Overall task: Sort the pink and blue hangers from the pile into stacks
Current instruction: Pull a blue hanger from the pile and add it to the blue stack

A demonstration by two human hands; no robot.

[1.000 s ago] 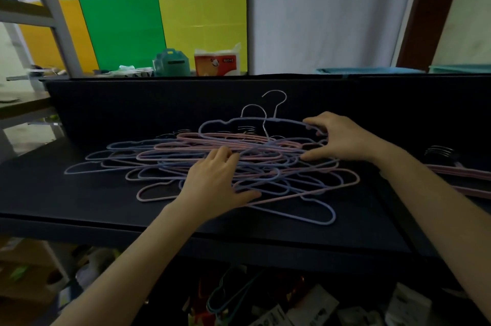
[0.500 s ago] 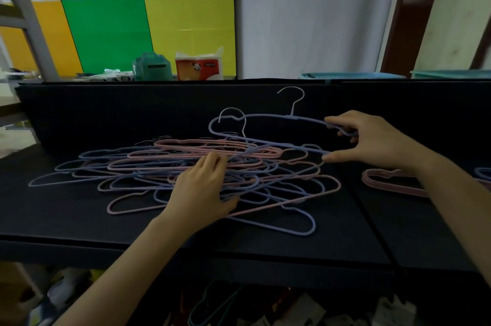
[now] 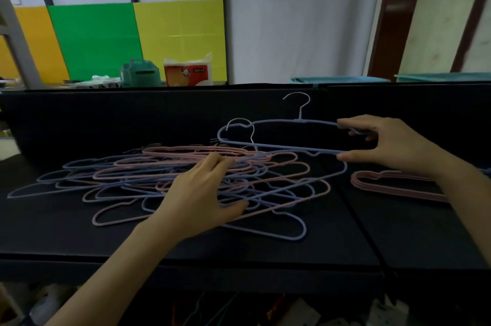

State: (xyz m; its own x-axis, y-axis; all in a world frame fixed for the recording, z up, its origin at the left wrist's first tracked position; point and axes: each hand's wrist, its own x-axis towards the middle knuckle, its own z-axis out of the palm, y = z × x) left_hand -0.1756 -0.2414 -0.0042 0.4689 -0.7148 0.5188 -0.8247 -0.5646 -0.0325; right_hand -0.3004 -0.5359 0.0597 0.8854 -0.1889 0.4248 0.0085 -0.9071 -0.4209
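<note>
A tangled pile of pink and blue hangers [image 3: 127, 179] lies on the black table [image 3: 292, 251]. My left hand [image 3: 202, 193] rests flat on the pile's middle, fingers spread, pressing it down. My right hand [image 3: 382, 142] grips the right end of a blue hanger [image 3: 279, 145], which is lifted above the pile's far right side with its metal hook pointing up. A stack of pink hangers [image 3: 393, 185] lies on the table to the right, partly hidden behind my right forearm.
A black wall [image 3: 132, 113] rises at the back of the table. Behind it stand a teal box [image 3: 139, 73], a red-and-white tissue pack [image 3: 188, 72] and coloured boards [image 3: 132, 39]. Teal trays [image 3: 340, 79] sit at the back right. Clutter lies under the table.
My right hand has drawn the blue hanger up and to the right, away from the pile. My left hand has stayed on the pile. The view has swung right, and the pink stack shows more.
</note>
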